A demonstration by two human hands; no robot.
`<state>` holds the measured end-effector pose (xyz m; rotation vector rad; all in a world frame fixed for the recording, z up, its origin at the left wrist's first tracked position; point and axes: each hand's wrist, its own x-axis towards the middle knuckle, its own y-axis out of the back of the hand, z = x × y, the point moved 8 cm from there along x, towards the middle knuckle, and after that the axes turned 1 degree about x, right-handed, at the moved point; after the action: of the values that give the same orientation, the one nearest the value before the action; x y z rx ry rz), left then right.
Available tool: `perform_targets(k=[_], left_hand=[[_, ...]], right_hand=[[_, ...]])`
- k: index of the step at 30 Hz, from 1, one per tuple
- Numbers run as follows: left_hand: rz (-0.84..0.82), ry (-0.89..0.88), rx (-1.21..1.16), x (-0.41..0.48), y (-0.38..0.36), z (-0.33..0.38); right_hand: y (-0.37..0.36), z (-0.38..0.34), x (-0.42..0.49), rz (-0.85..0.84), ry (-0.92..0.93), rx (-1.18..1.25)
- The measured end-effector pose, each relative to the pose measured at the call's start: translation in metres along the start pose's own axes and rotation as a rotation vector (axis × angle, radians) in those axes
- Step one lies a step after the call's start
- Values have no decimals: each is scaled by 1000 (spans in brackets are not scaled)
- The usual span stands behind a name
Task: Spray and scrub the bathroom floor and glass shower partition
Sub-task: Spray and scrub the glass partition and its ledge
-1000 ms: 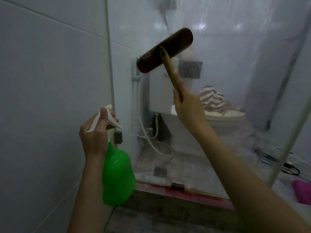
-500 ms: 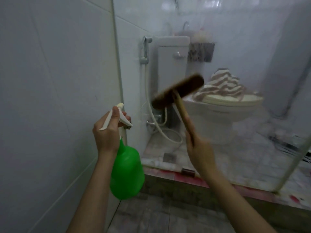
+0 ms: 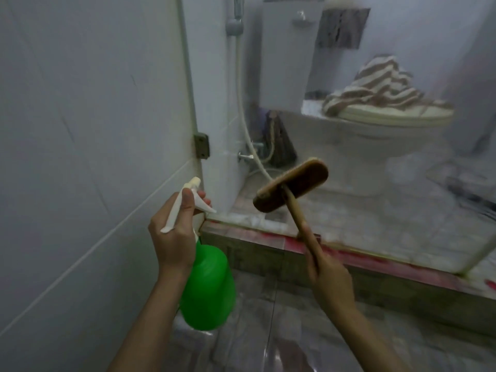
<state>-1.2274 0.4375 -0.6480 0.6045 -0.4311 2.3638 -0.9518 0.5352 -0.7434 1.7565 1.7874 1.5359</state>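
Observation:
My left hand (image 3: 175, 234) grips the white trigger head of a green spray bottle (image 3: 208, 288), held upright near the left wall. My right hand (image 3: 331, 280) is closed around the wooden handle of a brown scrub brush (image 3: 292, 187), whose head is pressed low against the glass shower partition (image 3: 402, 170), just above the raised curb (image 3: 268, 248). The glass looks wet and streaky. Grey marbled floor tiles (image 3: 281, 331) lie below my arms.
A white tiled wall (image 3: 80, 130) stands close on the left, with a metal bracket (image 3: 201, 145) holding the glass edge. Behind the glass are a toilet (image 3: 389, 130) with a striped towel (image 3: 375, 84) on its lid and a hose (image 3: 241, 103).
The brush has swept down the glass from high up to just above the curb. My view has tilted downward. The spray bottle stays held in much the same place.

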Motion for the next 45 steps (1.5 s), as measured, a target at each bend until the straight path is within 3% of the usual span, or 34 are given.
perform_targets(k=[3,6,11,13,18,24,31,33,37,39,43,45], left_hand=[[2,53,80,-10,11,-26],[7,74,174,-22,19,-47],[22,114,134,-30,19,-53],[18,135,125,-32,17,-53],[7,151,80,-39,8,-60],[-43,152,24,-44,-10,-52],[-83,158,16,-48,-30,-38],[-93,149,0,-49,-36,-33],[-128,136,-23,-59,-50,-26],[-161,124,-5,-67,-59,-21],[-246,153,10,-81,-85,-17],[-286,168,23,-88,-96,-18]], right_hand=[[-17,-25,25,-45,108,-71],[-28,-68,66,12,215,-161],[-32,23,-19,-168,-17,-244],[-32,36,-34,-202,-25,-270],[-46,-44,46,-37,165,-193],[-23,37,-40,-98,-94,-104],[48,-9,67,253,108,154],[42,16,42,227,51,159],[18,86,-64,136,-247,204],[38,89,-60,230,-254,250],[114,64,34,515,-168,348],[123,62,40,567,-176,335]])
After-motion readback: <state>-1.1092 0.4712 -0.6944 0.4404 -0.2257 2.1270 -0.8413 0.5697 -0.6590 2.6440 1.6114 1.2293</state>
